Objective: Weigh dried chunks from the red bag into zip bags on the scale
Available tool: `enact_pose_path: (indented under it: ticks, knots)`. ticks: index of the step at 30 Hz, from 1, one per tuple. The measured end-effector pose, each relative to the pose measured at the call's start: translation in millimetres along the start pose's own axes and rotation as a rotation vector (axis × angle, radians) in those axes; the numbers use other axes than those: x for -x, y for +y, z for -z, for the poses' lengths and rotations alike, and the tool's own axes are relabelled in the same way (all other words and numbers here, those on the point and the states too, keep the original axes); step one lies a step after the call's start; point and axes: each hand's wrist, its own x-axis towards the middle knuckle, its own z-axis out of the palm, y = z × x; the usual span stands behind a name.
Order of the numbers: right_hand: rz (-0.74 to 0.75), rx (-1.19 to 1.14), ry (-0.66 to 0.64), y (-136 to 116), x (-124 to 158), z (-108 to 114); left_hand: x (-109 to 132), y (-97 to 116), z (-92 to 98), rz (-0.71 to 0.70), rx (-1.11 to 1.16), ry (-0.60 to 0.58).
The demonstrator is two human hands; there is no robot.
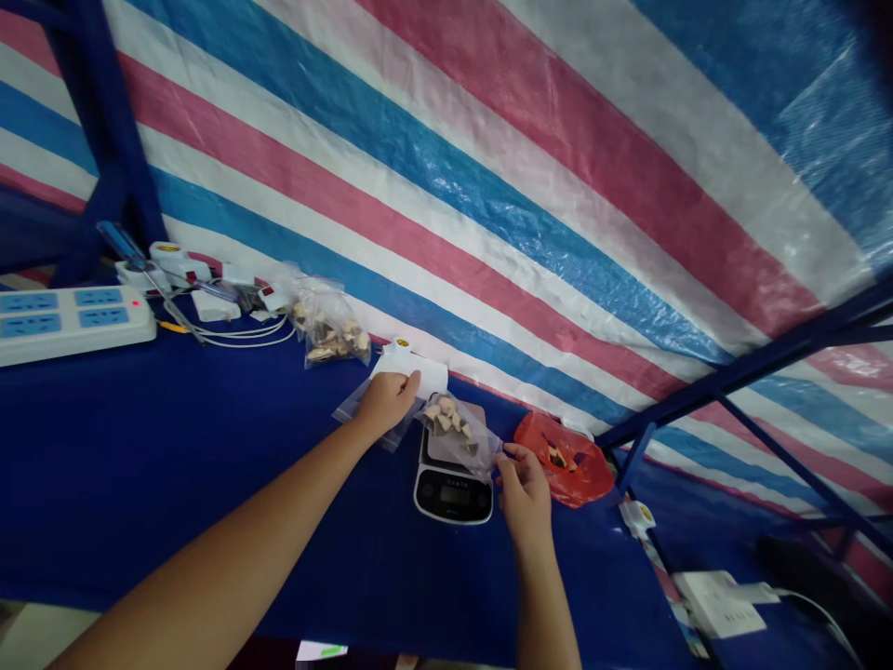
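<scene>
i see right hand [520,479] pinching edge of filled bag [446,417], bag on scale [455,502]; left hand [387,402] curled by white sheet [433,376], can't tell its grip. risk: hard right-hand tug could slide bag off.

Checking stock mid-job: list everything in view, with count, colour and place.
Digital scale: one, black-and-white, between hands
Filled zip bag: one, clear with pale pieces, on scale
Flat bag: at least one, clear, under left hand
Sheet-like item: one, white, beside left hand
Filled bags: count unclear, clear, by tarp
Red bag: one, red, right of scale
Power strips: two, white, far left and lower right
Adapters and cables: several, mostly white, left rear
Tool: one, blue-handled, far left
Tarp: one, striped red-white-blue, behind
Table: one, blue, beneath
Frame: one, blue, both sides
Hands: two, bare; left, right at bag's edge
</scene>
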Motion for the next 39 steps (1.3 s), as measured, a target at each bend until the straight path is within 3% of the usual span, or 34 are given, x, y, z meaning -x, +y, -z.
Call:
enact_pose_path:
  ticks: [7, 12, 17, 25, 29, 35, 39]
  knots:
    - [0.061, 0.025, -0.076, -11, -20, -9, -1, 1, -0.8, -0.005, -0.008, -0.011]
    - [0.239, 0.137, -0.167, -47, -24, -9, -1, -1, -0.6, 0.003, -0.008, -0.012]
    - [0.328, 0.195, -0.157, -68, -30, -9, -2, -1, -0.2, -0.002, -0.002, -0.013]
    - [0.103, 0.094, -0.110, -21, -16, -1, -1, 0, -1.2, -0.010, -0.002, -0.024]
    - [-0.002, 0.001, 0.000, 5, 2, 15, -1, 0, -1.7, -0.017, 0.002, -0.033]
    - [-0.024, 0.101, 0.216, 34, 18, 56, -3, -3, -3.1, 0.018, 0.029, -0.041]
    - [0.073, 0.336, 0.382, 27, -9, 96, -6, -5, -4.6, 0.061, 0.044, -0.027]
